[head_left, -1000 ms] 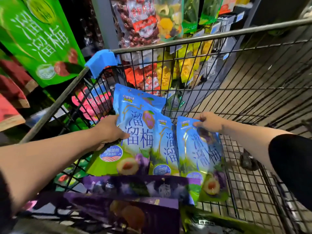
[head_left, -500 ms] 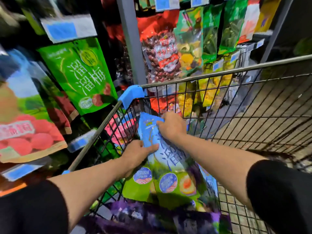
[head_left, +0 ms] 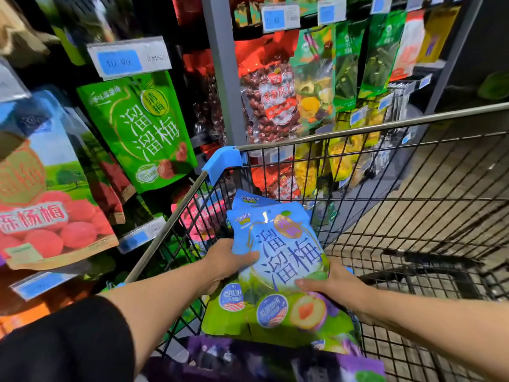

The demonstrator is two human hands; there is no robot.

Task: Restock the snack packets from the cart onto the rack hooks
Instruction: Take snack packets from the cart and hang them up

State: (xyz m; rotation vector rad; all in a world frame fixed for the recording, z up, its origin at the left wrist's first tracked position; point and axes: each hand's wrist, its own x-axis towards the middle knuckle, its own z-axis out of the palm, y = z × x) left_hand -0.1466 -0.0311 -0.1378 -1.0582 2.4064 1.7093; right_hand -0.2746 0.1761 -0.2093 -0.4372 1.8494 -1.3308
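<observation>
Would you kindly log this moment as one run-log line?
phase: lifting | left hand: grips blue packets | right hand: grips same stack | location: over cart | hooks: not reached

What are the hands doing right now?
Left hand: holding the left edge of the blue snack packets.
Right hand: holding the same stack from its right side.

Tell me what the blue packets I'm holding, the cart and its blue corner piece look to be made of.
Blue packets: glossy printed plastic film, likely; light glints off them and they crinkle where both hands grip.
Cart: metal wire, dark coated grid under a bare grey top rail with a dull sheen.
Corner piece: seemingly moulded plastic, matte and uniformly blue.
</observation>
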